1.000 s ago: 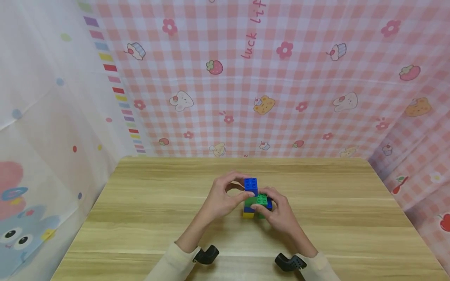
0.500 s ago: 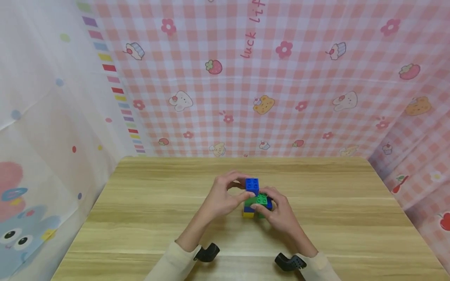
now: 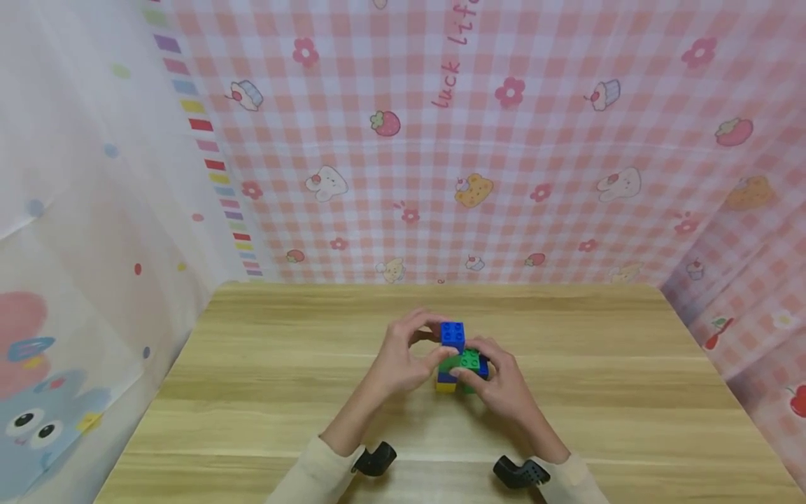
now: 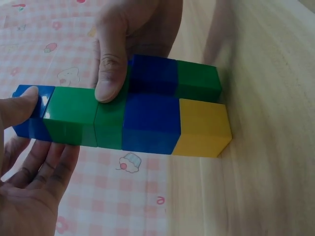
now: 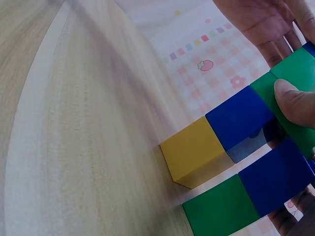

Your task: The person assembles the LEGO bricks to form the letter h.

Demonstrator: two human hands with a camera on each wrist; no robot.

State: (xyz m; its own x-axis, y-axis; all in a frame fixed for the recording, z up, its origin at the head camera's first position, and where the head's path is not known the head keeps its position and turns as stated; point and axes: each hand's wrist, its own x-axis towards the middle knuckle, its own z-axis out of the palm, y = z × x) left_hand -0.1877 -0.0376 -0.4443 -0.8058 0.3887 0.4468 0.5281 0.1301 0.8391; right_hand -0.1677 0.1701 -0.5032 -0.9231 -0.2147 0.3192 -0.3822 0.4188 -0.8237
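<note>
A toy building-brick structure stands on the wooden table in two columns. One has a yellow brick [image 4: 202, 130] at the bottom and a blue brick [image 4: 151, 125] over it; the other has a green brick [image 5: 221, 206] below a blue one [image 5: 276, 177]. A flat green brick [image 4: 109, 127] lies across both, bearing another green brick [image 4: 71, 117] on the yellow-based side. At the very top, thumb and fingers of my left hand [image 3: 399, 357] pinch a blue brick [image 3: 452, 336], which meets the green one beneath. My right hand [image 3: 502, 381] grips the structure, thumb on the flat green brick.
The wooden table [image 3: 252, 364] spreads out around the hands. Behind it hangs a pink checked cloth [image 3: 428, 161], with a white patterned cloth [image 3: 94, 231] at the left. Each wrist wears a black mount [image 3: 376, 459].
The top blue brick in my left hand has shifted very slightly to the right. My right hand keeps its hold, and the head view has tilted a little.
</note>
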